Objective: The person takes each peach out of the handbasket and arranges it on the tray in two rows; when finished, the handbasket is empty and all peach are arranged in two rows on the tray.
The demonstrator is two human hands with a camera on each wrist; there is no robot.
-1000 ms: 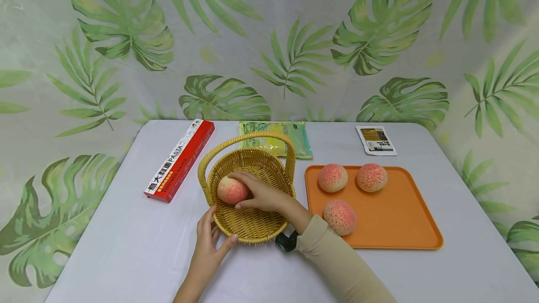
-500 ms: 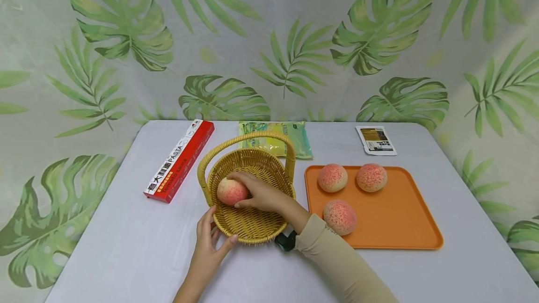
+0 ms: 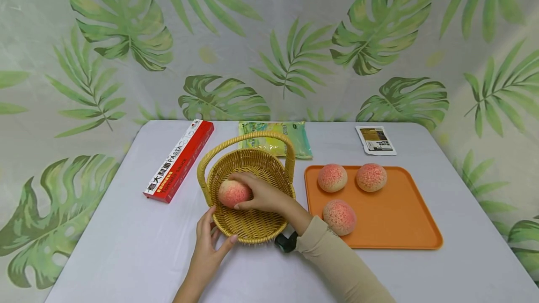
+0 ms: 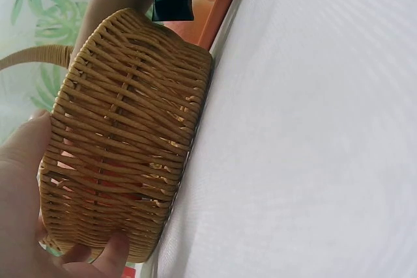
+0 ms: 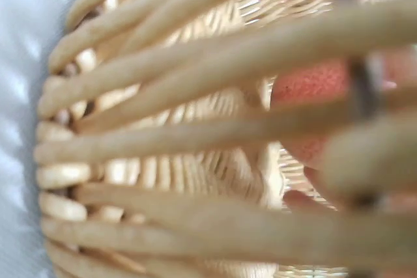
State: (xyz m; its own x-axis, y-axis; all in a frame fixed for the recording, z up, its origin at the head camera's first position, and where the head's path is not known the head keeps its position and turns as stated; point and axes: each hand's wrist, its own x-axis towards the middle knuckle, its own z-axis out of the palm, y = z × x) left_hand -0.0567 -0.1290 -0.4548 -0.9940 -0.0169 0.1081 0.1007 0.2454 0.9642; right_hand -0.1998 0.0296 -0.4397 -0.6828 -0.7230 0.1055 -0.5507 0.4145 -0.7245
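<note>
Inside the round wicker basket (image 3: 252, 228) with its tall handle, my right hand (image 3: 261, 195) holds a pink and cream peach (image 3: 233, 194) near the left wall. My left hand (image 3: 208, 247) grips the basket's near left side, thumb at the front rim and fingers against the outer wall. Seen from the left wrist, the fingers of that hand (image 4: 26, 193) curve along the woven wall (image 4: 124, 128). Through blurred wicker strands in the right wrist view, part of the peach (image 5: 309, 92) shows. Right-hand fingers behind the peach are partly hidden.
An orange tray (image 3: 396, 219) bearing 3 more peaches lies to the right of the basket. A red pasta box (image 3: 181, 162) is at the left. Behind the basket lies a green and yellow packet (image 3: 296, 137); a small white pouch (image 3: 376, 140) sits at the back right.
The peach has shifted very slightly to the right in the basket, with my right hand still around it. My left hand stays in place on the basket.
</note>
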